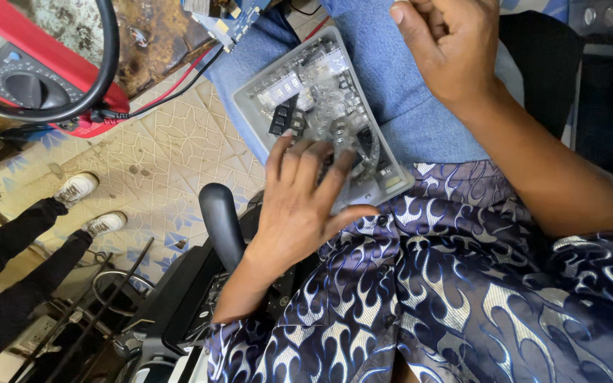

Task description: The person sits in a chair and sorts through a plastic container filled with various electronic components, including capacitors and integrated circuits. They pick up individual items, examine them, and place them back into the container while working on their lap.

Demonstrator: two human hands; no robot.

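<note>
The flame-patterned shirt [462,284] fills the lower frame, above blue-trousered thighs [391,85]. On the lap lies a clear plastic compartment box [299,85] of small electronic parts. The left hand [299,206] rests spread on it, fingers [306,159] open among the parts, pinching nothing visible. The right hand [452,46] is loosely curled; its contents cannot be told. A red multimeter [30,78] sits at top left.

- Two bare hands showed: the left hand [299,213] and the right hand [452,46].
- One clear plastic parts box [310,89] lay on the lap.
- One red multimeter [33,78] sat top left.
- Two white shoes [90,206] stood on the tiled floor [179,156].
- One black armrest [220,220] was there.
</note>
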